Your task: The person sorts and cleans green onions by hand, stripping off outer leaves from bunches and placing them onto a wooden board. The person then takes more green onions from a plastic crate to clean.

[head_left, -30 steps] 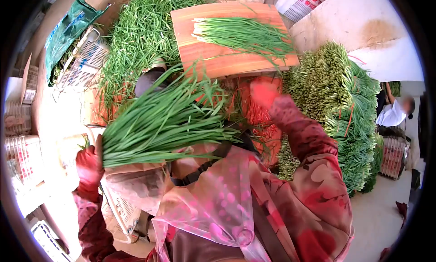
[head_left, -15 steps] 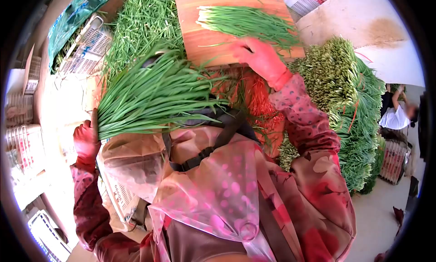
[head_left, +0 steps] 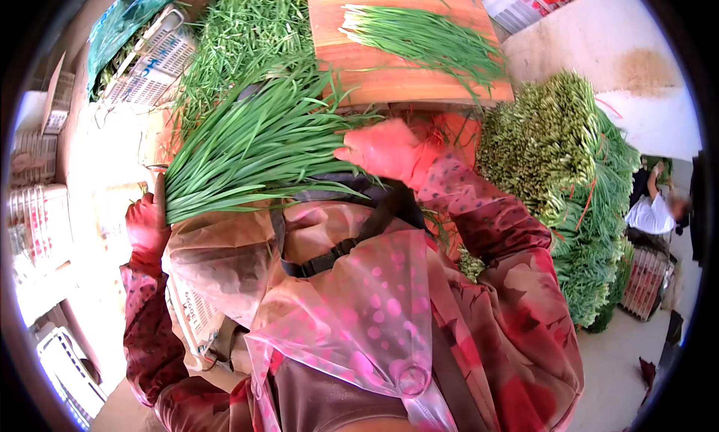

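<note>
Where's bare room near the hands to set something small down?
The orange board: the strip between its near edge and the bunch lying on it, bar stray stalks; also a narrow margin left of that bunch's pale ends. Crowded: around the long greens between left hand and right hand; the loose heap beyond; the stacked bundles at right.

The left hand [head_left: 147,221], in a red rubber glove, stands upright, well to the left of the near left corner of the orange wooden desk [head_left: 389,89], its fingers closed and one dark-tipped digit [head_left: 159,189] pointing up. The left forearm [head_left: 153,319], in a dotted maroon sleeve, rises almost vertically from a bent elbow. The right hand [head_left: 383,151], gloved in pinkish red and slightly blurred, points leftward just below the desk's near edge; the right forearm [head_left: 483,203] slants up to it from a bent elbow.
</note>
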`<action>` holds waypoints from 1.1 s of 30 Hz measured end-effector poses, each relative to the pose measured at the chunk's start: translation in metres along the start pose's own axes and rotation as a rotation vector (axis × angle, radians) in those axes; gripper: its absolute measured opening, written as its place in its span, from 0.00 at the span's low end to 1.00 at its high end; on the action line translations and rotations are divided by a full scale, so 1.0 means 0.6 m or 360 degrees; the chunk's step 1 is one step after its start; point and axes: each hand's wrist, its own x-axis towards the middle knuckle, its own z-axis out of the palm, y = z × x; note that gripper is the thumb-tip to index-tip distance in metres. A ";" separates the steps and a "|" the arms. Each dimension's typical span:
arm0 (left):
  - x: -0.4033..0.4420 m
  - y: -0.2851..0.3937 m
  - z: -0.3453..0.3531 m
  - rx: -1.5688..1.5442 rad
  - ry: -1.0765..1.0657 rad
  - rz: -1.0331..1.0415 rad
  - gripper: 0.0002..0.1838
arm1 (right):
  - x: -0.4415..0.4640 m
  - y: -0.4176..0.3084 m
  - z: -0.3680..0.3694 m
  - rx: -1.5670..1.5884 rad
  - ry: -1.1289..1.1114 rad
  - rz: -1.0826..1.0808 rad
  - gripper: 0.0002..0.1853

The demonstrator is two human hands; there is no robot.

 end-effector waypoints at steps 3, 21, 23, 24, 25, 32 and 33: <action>-0.005 0.005 -0.016 0.0047 -0.0052 -0.0022 0.43 | -0.005 0.025 0.010 0.0985 0.0094 0.0337 0.20; 0.157 0.102 -0.305 0.0275 0.0725 0.0692 0.20 | 0.166 -0.137 -0.184 0.1180 0.0094 -0.0730 0.39; 0.164 0.108 -0.266 0.0219 0.0646 0.0665 0.19 | 0.137 -0.112 -0.139 0.1291 -0.0034 -0.0605 0.45; 0.168 0.107 -0.243 0.0163 0.0564 0.0694 0.20 | 0.106 -0.112 -0.155 0.1274 -0.0327 -0.0412 0.52; 0.177 0.111 -0.229 0.0072 0.0479 0.0741 0.20 | 0.085 -0.107 -0.122 0.1241 -0.0178 -0.0459 0.54; 0.257 0.195 -0.247 -0.0342 0.0176 0.0972 0.08 | 0.029 -0.081 -0.024 0.0973 0.0339 0.0030 0.44; 0.269 0.208 -0.251 -0.0340 0.0177 0.0952 0.08 | 0.030 -0.062 -0.025 0.0861 0.0270 0.0076 0.40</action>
